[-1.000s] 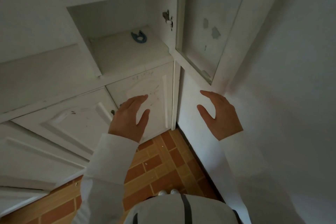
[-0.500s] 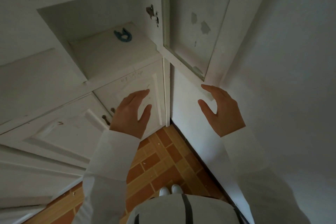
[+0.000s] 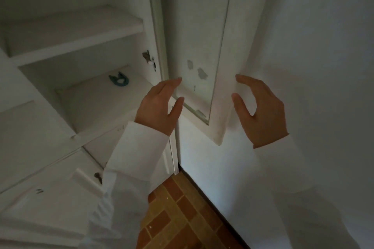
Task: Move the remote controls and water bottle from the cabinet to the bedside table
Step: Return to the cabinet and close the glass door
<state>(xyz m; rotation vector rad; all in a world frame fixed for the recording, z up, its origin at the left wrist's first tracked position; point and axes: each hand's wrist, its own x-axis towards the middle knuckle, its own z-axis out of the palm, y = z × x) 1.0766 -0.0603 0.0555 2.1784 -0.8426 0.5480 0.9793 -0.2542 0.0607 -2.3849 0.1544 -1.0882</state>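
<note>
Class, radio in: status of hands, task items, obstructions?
Left hand and right hand open, empty. No remotes or bottle visible; blue object on shelf. Open cabinet door ahead.

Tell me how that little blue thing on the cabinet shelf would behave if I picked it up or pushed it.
The blue thing is small and lies flat on the shelf, so it is probably light and would slide rather than roll or tip. Its open ring shape with two points looks like moulded plastic, likely fairly stiff, though the picture is too dim to be sure.
</note>
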